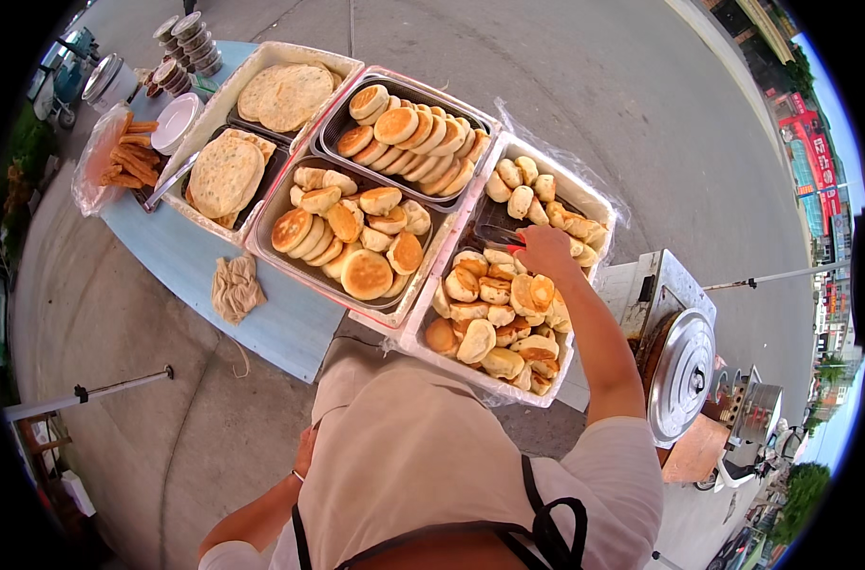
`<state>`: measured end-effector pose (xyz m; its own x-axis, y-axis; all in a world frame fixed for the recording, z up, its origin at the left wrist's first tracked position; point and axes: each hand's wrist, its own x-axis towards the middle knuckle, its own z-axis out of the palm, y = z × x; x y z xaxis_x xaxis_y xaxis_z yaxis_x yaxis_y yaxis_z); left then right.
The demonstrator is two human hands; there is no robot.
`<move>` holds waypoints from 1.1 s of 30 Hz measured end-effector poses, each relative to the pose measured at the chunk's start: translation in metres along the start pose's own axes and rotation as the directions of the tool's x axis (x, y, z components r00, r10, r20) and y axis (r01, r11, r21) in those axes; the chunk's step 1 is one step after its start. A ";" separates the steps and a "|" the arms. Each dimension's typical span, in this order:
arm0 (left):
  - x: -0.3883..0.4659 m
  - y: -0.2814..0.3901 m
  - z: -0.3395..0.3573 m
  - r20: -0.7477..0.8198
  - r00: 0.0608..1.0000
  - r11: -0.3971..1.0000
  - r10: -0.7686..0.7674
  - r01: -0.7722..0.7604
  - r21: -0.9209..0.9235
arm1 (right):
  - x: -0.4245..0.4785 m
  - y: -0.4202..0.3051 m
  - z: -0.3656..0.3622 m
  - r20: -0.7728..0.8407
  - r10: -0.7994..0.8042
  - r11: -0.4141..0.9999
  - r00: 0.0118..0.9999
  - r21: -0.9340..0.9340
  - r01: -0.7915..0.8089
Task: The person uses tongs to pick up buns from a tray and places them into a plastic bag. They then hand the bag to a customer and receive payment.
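Note:
My right hand [545, 249] grips the red handle of metal tongs [500, 234] over the right-hand foam box [412, 335]. The tongs' jaws lie between small stuffed buns [520, 201] at the far end and a heap of split, browned buns [502, 291] nearer me. My left hand [305, 450] hangs low beside the apron [411, 442], partly hidden by it; its fingers cannot be made out. Left of the right-hand box, one wire basket holds round flat breads [396, 127], and a nearer one holds mixed browned breads [367, 274].
Large flatbreads [225, 174] and fried dough sticks [131, 160] stand left, with plates [176, 122], stacked lidded cups [190, 35] and a crumpled cloth [237, 288] on the blue table [290, 335]. A lidded metal pot [682, 377] stands at the right. A pole [90, 395] juts in at lower left.

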<state>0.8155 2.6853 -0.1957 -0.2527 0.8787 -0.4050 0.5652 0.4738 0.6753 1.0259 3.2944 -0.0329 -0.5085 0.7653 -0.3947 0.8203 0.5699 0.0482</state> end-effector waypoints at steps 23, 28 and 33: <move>-0.006 -0.026 0.004 -0.108 0.988 0.988 0.109 -0.119 -0.097 | -0.054 0.057 -0.029 -0.086 0.121 0.984 0.989 0.142 -0.108; -0.004 -0.021 -0.002 -0.078 0.995 0.993 0.063 -0.070 -0.091 | -0.066 0.062 -0.033 0.010 0.185 0.981 0.983 0.053 -0.185; -0.002 -0.050 0.022 0.066 0.932 0.779 -0.357 0.336 -0.529 | -0.077 0.080 -0.016 0.029 0.202 0.958 0.979 0.201 -0.204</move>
<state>0.8046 2.6588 -0.2421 -0.3853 0.6455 -0.6594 -0.0604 0.6954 0.7161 1.1261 3.2858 0.0156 -0.3241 0.8557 -0.4034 0.9424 0.3295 -0.0580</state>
